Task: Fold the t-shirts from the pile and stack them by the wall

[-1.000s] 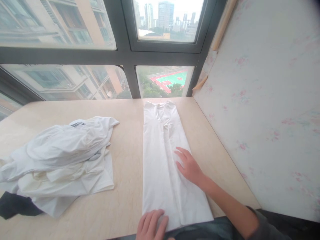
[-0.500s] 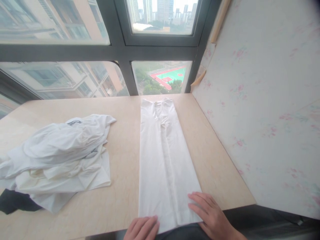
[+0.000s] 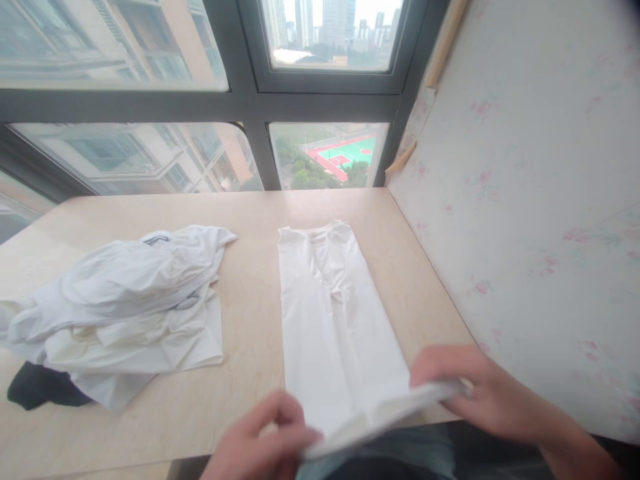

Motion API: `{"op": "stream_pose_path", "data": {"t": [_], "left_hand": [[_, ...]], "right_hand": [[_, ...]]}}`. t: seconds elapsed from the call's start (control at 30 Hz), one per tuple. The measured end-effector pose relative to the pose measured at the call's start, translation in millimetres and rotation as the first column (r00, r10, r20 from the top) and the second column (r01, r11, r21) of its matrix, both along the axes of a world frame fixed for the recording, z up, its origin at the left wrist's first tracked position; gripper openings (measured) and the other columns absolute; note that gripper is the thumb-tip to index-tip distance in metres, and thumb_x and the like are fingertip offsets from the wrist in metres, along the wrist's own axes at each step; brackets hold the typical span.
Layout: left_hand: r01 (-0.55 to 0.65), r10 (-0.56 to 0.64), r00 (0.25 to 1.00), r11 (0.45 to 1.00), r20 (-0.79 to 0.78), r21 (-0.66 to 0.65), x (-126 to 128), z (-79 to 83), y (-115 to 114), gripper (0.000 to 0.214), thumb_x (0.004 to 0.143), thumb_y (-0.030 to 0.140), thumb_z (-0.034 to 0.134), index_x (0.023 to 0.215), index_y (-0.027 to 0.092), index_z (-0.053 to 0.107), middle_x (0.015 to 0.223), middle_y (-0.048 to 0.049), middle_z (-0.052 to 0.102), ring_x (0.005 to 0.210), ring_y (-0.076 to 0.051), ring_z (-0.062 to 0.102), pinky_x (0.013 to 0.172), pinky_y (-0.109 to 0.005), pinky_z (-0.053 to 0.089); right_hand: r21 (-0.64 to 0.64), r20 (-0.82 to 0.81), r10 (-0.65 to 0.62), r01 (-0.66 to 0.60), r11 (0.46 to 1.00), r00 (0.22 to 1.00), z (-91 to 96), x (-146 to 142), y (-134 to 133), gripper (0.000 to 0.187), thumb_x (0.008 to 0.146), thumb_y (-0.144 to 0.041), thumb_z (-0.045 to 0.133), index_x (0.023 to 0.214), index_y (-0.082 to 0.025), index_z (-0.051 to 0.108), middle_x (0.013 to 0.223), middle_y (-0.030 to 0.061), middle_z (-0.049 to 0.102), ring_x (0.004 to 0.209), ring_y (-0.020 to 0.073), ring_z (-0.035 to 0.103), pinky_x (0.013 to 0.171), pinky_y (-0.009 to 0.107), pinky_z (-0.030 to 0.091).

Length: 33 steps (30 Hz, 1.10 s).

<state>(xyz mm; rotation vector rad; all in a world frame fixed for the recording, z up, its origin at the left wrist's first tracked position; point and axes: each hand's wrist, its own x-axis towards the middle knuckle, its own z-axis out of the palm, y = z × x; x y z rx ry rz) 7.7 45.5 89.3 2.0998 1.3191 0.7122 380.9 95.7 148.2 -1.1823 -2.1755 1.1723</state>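
A white shirt (image 3: 320, 327) lies in a long narrow strip, its neckline at the far end towards the window. Its near hem is lifted off the surface and bends up towards me. At the left corner of that hem, the fingers of my left hand (image 3: 273, 433) pinch the cloth. My right hand (image 3: 465, 387) grips the right corner, slightly higher, with fingers curled round the edge. Both hands are a little blurred. What lies under the raised hem is hidden.
A heap of white clothes (image 3: 135, 307) rests on the left of the pale wooden surface (image 3: 253, 280), with a black piece of cloth (image 3: 45, 387) poking out. Dark window frames (image 3: 250, 107) border the far side. A flowered wall (image 3: 530, 220) rises on the right.
Both hands, which lay on the near end of the shirt, now grip its hem and have raised it. The shirt's far end has slid nearer to me.
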Motion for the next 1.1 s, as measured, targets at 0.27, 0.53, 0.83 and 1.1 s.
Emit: {"op": "stream_pose_path", "data": {"t": [0.27,0.53,0.83,1.1], "left_hand": [[-0.443,0.443,0.896,0.891,-0.015,-0.099,21.5,-38.3,167.0,0.041,0.078,0.026,0.059,0.117,0.017,0.066,0.084,-0.0012,0.068,0.072,-0.016,0.06,0.076,-0.028,0.05],[-0.453,0.454,0.891,0.891,-0.001,-0.037,8.9,-70.7,161.3,0.042,0.086,0.028,0.049,0.125,0.016,0.059,0.101,-0.0051,0.07,0.075,-0.015,0.062,0.08,-0.03,0.051],[-0.155,0.221,0.956,0.939,-0.193,0.306,27.5,-58.5,80.3,0.028,0.092,0.031,0.057,0.118,0.02,0.061,0.114,-0.0102,0.064,0.105,-0.023,0.062,0.092,-0.04,0.051],[0.117,0.016,0.921,0.942,-0.389,0.314,24.6,-53.8,-1.1,0.022,0.092,0.024,0.054,0.111,0.019,0.063,0.107,-0.0092,0.067,0.096,-0.023,0.062,0.082,-0.035,0.054]], "right_hand": [[0.045,0.01,-0.585,0.584,0.81,0.811,-114.5,-51.4,145.1,0.034,0.08,-0.018,0.057,0.11,-0.017,0.071,0.098,0.0083,0.074,0.087,0.0194,0.068,0.083,0.033,0.053],[0.096,-0.03,-0.603,0.603,0.792,0.797,-137.5,-49.6,138.7,0.039,0.086,-0.021,0.053,0.122,-0.02,0.066,0.108,0.0084,0.072,0.092,0.0179,0.067,0.086,0.033,0.053],[0.581,0.011,-0.381,0.304,0.755,0.925,-151.9,-30.8,64.6,0.034,0.091,-0.015,0.047,0.12,-0.022,0.064,0.119,0.0111,0.067,0.114,0.024,0.06,0.1,0.046,0.051],[0.539,0.199,-0.105,-0.02,0.842,0.974,-146.1,-7.3,-24.5,0.035,0.086,-0.02,0.062,0.121,-0.023,0.065,0.13,0.0106,0.064,0.123,0.0282,0.059,0.099,0.046,0.054]]}}
